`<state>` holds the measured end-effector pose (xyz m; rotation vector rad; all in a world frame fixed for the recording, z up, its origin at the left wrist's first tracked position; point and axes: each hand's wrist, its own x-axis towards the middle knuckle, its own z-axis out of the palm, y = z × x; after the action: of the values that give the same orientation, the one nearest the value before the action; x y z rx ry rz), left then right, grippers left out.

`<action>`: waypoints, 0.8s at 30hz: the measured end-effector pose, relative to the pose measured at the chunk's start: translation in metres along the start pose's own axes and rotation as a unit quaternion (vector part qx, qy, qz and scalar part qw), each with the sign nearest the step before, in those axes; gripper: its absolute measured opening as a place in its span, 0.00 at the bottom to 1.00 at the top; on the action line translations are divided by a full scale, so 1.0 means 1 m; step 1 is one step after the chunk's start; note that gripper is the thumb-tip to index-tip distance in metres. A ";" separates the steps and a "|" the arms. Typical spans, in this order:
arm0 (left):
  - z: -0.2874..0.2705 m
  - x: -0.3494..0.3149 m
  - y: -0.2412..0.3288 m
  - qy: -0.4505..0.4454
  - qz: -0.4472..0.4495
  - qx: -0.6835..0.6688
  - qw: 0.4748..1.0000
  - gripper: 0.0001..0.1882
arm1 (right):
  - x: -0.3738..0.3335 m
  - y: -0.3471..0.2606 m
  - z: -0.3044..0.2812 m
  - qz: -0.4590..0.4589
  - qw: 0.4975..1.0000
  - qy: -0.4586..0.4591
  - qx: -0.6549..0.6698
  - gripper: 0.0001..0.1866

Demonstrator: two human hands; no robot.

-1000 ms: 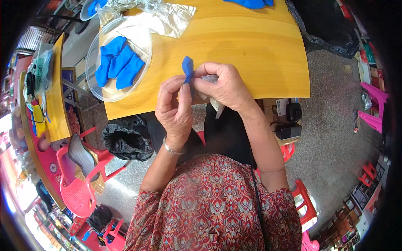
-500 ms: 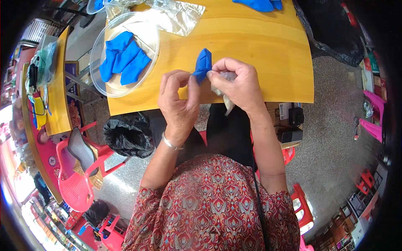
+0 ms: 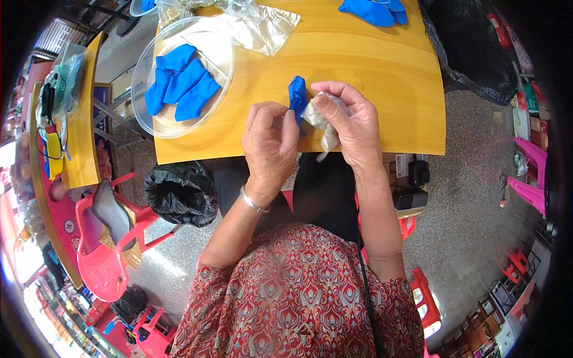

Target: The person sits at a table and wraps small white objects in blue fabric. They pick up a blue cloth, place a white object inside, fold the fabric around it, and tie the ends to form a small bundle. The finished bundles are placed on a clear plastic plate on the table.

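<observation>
Over the near part of the yellow table (image 3: 388, 89), my left hand (image 3: 267, 143) pinches a small folded piece of blue cloth (image 3: 297, 95) between thumb and fingers. My right hand (image 3: 357, 131) is closed around a crumpled whitish bundle (image 3: 325, 123) that looks like thin plastic or cloth; its tail hangs down near the table edge. The bundle is close beside the blue piece; I cannot tell whether they touch. On the left, a round clear plastic tray (image 3: 142, 116) holds several blue cloth pieces (image 3: 190, 86) and a thin stick.
More blue cloth (image 3: 375, 12) lies at the table's far side. A clear plastic bag (image 3: 268, 30) is behind the tray. Black bags stand open at the right (image 3: 477, 59) and below the table's left edge (image 3: 181, 194). A red chair (image 3: 101, 271) is at left.
My right fingers have come off the blue cloth and moved slightly right, with the whitish bundle now more exposed. My left hand has shifted a little right, still pinching the blue piece.
</observation>
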<state>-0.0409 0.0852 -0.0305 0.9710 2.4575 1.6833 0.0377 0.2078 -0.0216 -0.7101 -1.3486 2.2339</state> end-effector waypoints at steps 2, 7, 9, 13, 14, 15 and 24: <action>0.001 0.000 -0.001 -0.002 0.006 0.007 1.000 0.03 | 0.001 0.003 0.001 -0.020 0.998 -0.032 0.040 0.14; 0.002 -0.001 -0.002 -0.001 0.053 0.010 0.999 0.05 | 0.002 0.010 0.000 -0.030 0.993 -0.076 0.088 0.17; 0.002 -0.002 -0.003 -0.004 0.062 0.033 0.997 0.06 | 0.003 0.015 -0.003 -0.044 0.993 -0.079 0.076 0.16; 0.001 -0.004 -0.006 0.011 0.054 0.002 0.998 0.07 | 0.003 0.017 -0.003 -0.060 0.995 -0.077 -0.025 0.13; 0.001 -0.004 -0.007 0.018 0.064 0.002 0.998 0.08 | 0.004 0.017 -0.001 -0.061 0.994 -0.072 -0.054 0.13; 0.002 -0.004 -0.008 0.024 0.073 0.002 0.997 0.08 | 0.004 0.016 -0.001 -0.062 0.992 -0.068 -0.084 0.12; -0.008 0.005 -0.012 0.000 0.173 0.028 0.984 0.14 | 0.014 0.019 -0.001 -0.124 0.985 -0.110 -0.052 0.10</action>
<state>-0.0529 0.0785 -0.0356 1.4800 2.4604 1.7012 0.0260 0.2086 -0.0414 -0.3113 -1.5728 2.1001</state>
